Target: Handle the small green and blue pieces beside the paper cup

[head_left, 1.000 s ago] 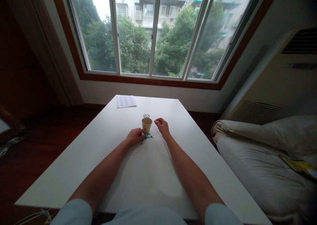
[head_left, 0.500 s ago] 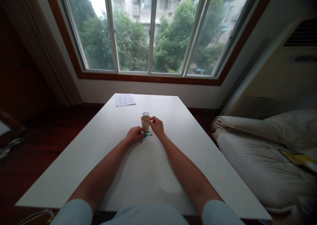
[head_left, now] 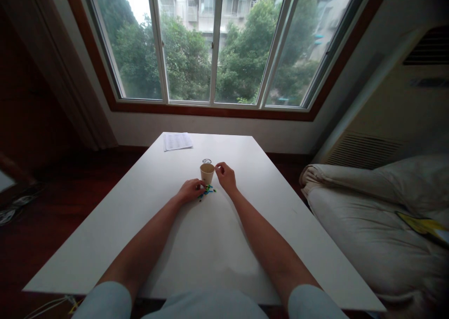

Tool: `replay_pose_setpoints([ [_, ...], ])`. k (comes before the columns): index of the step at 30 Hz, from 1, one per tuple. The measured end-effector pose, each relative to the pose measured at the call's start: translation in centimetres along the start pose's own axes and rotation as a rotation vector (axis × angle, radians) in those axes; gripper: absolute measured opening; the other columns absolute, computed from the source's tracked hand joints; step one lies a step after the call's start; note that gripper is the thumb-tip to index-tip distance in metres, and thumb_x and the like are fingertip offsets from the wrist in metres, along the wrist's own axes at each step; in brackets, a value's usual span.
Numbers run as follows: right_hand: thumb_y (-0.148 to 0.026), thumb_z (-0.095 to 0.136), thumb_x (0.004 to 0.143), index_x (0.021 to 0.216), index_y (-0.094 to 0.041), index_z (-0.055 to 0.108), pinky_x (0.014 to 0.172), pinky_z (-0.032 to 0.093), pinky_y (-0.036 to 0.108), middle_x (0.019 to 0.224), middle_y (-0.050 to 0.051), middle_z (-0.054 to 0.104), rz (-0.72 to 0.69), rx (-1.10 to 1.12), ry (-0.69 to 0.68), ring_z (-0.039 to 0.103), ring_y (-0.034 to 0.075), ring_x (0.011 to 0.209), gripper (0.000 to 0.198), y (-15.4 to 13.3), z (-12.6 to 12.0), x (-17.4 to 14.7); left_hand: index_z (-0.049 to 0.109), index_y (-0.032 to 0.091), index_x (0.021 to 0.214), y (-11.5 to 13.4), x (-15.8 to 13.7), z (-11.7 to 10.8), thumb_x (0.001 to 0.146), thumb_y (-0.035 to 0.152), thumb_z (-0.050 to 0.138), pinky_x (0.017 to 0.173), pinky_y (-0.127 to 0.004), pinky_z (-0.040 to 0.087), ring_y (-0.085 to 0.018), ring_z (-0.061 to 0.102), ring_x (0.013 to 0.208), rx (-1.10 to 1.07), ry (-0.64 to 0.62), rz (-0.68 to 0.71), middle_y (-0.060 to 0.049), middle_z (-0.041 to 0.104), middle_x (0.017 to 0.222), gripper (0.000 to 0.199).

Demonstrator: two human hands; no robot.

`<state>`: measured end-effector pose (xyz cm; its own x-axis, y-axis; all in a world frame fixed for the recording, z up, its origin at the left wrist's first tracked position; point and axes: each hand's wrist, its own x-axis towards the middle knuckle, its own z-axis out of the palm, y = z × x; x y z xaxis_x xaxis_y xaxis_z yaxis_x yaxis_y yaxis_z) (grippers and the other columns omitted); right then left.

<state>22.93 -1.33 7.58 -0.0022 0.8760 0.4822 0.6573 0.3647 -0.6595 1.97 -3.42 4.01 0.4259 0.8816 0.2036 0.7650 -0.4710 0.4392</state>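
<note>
A tan paper cup [head_left: 206, 173] stands upright on the white table. At the right side of its rim is my right hand [head_left: 226, 175], fingers curled together; whether they touch the rim or hold anything is too small to tell. A loose heap of small blue, green and dark pieces [head_left: 208, 190] lies just in front of the cup. My left hand [head_left: 191, 189] rests on the table at the heap's left side, thumb and fingers drawn together close to the pieces. What is between those fingertips is hidden. Behind the cup lies a small clear round object [head_left: 206, 161].
Printed paper sheets [head_left: 177, 141] lie at the far left corner of the white table [head_left: 210, 244]. A window is beyond the far end. To the right, a padded couch [head_left: 365, 216] stands beside the table. Cables [head_left: 21, 202] lie on the floor at left.
My right hand has moved from over the cup's opening to the right, beside its rim. My left hand has stayed by the small pieces.
</note>
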Motion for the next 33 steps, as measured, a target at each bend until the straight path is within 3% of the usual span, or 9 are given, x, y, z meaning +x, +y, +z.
replay_pose_setpoints([
  [4,-0.038,0.045,0.094,0.095,-0.020,0.067,0.066,0.039,0.023,0.077,0.001,0.064,-0.003,-0.115,-0.096,0.054,0.014,0.070,0.028,1.3,-1.1,0.9,0.071,0.028,0.115,0.0,0.1,-0.4,0.083,0.044,0.061,0.072,-0.025,0.043,-0.016,0.058,0.077,0.005,-0.061,0.012,-0.002,0.065,0.090,0.037],
  [11,-0.039,0.068,0.083,0.093,-0.024,0.073,0.064,0.038,0.024,0.087,0.002,0.071,-0.029,-0.314,-0.654,0.061,0.015,0.074,0.018,4.0,-2.3,0.9,0.067,0.027,0.123,0.0,0.1,-1.2,0.077,0.049,0.067,0.072,-0.025,0.043,-0.018,0.059,0.080,-0.003,-0.144,0.055,-0.003,0.065,0.092,0.051],
  [14,-0.042,0.072,0.079,0.100,-0.026,0.073,0.062,0.038,0.023,0.088,0.001,0.072,-0.065,-0.313,-0.781,0.061,0.015,0.073,0.026,3.8,-2.1,0.4,0.066,0.026,0.124,-0.1,0.2,-1.7,0.075,0.051,0.067,0.071,-0.025,0.043,-0.018,0.059,0.079,-0.038,-0.209,0.057,-0.003,0.065,0.092,0.055],
  [21,-0.042,0.077,0.073,0.102,-0.029,0.072,0.062,0.036,0.024,0.086,0.000,0.071,-0.163,-0.357,-0.782,0.062,0.017,0.074,0.033,2.0,-0.8,-0.7,0.062,0.026,0.128,-0.6,0.1,-2.7,0.071,0.054,0.071,0.072,-0.026,0.044,-0.019,0.060,0.080,-0.043,-0.364,0.031,-0.003,0.063,0.097,0.065],
  [27,-0.032,0.075,0.075,0.101,-0.026,0.070,0.064,0.036,0.023,0.091,0.001,0.071,-0.193,-0.407,-0.750,0.062,0.017,0.079,0.027,1.6,-0.4,-1.0,0.052,0.030,0.140,-0.2,-0.4,-2.2,0.065,0.060,0.076,0.087,-0.031,0.044,-0.025,0.059,0.100,0.102,-0.336,0.053,-0.007,0.059,0.113,0.084],
  [33,-0.026,0.065,0.084,0.099,-0.024,0.070,0.066,0.037,0.021,0.095,0.001,0.073,-0.179,-0.479,-0.766,0.064,0.016,0.084,0.016,1.7,-0.3,-0.9,0.056,0.031,0.134,-0.2,-0.7,-2.5,0.078,0.051,0.066,0.082,-0.027,0.044,-0.020,0.060,0.091,0.083,-0.280,0.073,-0.004,0.062,0.107,0.060],
])
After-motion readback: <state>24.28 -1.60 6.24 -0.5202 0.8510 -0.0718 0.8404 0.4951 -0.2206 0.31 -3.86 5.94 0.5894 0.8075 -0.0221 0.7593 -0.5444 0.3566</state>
